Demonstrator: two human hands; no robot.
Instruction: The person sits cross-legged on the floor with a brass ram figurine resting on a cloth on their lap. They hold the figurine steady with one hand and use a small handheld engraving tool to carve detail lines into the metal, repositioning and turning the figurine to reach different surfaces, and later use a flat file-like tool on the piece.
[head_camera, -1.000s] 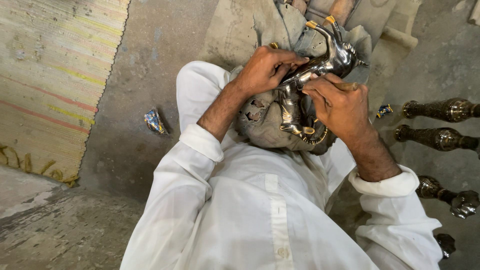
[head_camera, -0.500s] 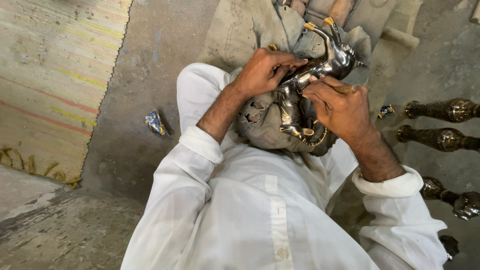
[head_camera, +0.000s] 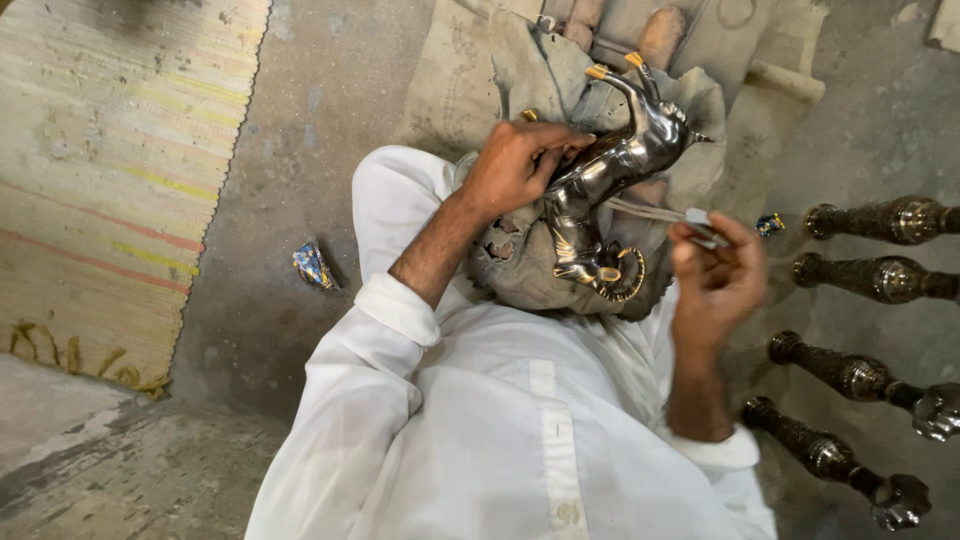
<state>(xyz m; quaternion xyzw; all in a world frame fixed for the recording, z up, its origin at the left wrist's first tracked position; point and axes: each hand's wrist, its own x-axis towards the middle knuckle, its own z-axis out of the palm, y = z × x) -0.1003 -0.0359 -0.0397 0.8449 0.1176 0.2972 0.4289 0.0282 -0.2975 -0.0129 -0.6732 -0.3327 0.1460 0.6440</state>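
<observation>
A shiny silver metal animal figurine (head_camera: 610, 170) with gold-tipped legs lies on a dirty grey cloth (head_camera: 540, 265) in my lap. My left hand (head_camera: 520, 160) grips the figurine's body and presses it onto the cloth. My right hand (head_camera: 718, 275) is off the figurine, to its right, pinching a small thin grey piece (head_camera: 700, 225) between fingers and thumb. White sleeves cover both my forearms partway.
Several dark turned metal legs with claw ends (head_camera: 860, 375) lie on the concrete floor at the right. A striped woven mat (head_camera: 110, 170) covers the left. A small crumpled blue foil wrapper (head_camera: 312, 265) lies on the floor, and another (head_camera: 768, 223) is near my right hand.
My right hand has come off the figurine and moved right and down, now holding a small thin piece. My left hand stays on the figurine.
</observation>
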